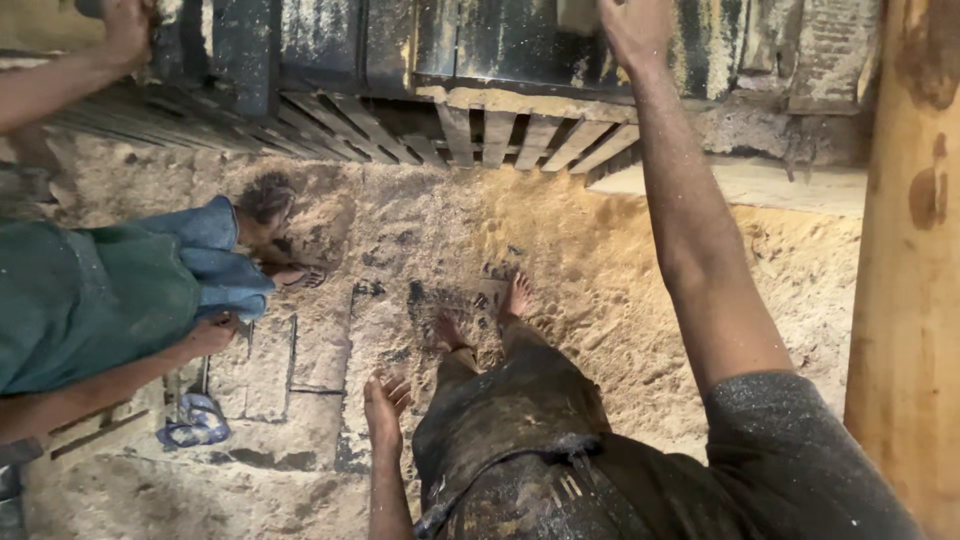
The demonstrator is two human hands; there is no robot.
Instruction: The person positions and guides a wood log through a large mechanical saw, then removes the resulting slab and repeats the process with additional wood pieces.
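1. While the wearer stands barefoot on sawdust-covered ground (620, 270), the right hand (632, 28) reaches up to 12 o'clock and rests against the dark machine (500, 40) at the top edge of the view.
2. How far that hand is open cannot be told: its fingers run out of the picture, and only the wrist and back of the hand show, pressed to the dusty metal.
3. The machine's long axis runs from 9 o'clock to 3 o'clock across the top, and its front face looks down toward 6 o'clock.
4. Just below it a row of wooden slats (520, 135) fans out, each slat tilted, the row following the same 9-to-3 line.
5. The left hand (385, 405) hangs at about 7 o'clock from the centre, fingers loosely spread and pointing toward 12 o'clock, holding and touching nothing.
6. The wearer's two bare feet (515, 297) sit near the centre, toes toward 12 o'clock.
7. At 9 o'clock another person in green and blue cloth (110, 290) stands, with one hand (125, 25) raised to the machine at 11 o'clock and the other near stone slabs (290, 350).
8. A thick wooden post (905, 270) fills the 3 o'clock edge, upright.
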